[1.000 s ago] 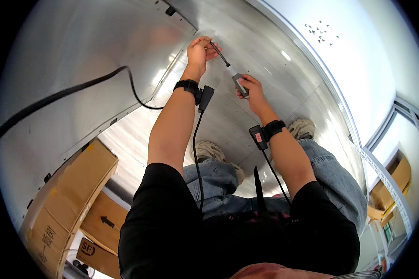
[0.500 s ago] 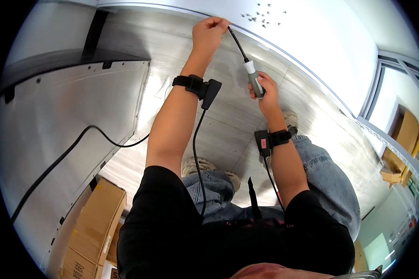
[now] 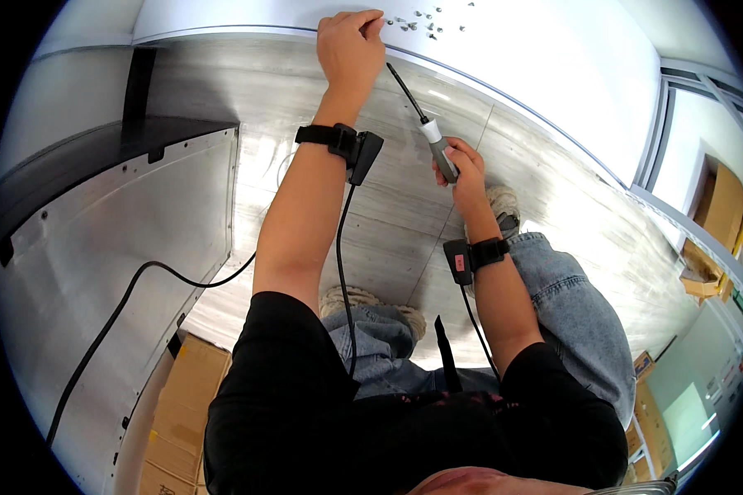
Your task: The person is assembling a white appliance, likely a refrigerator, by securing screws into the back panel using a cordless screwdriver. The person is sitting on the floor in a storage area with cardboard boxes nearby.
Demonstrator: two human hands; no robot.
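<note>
One head-worn fisheye view looks steeply down, close over both forearms, the floor [image 3: 404,214] filling the frame's middle.

Left hand [image 3: 351,41] pinches at the white table [image 3: 553,74] edge near small screws [image 3: 425,23]; right hand [image 3: 464,169] grips a screwdriver [image 3: 425,124]

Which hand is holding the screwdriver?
The right hand grips the screwdriver by its grey handle. The left hand holds no tool; it reaches up to the edge of the white surface near small screws.
</note>
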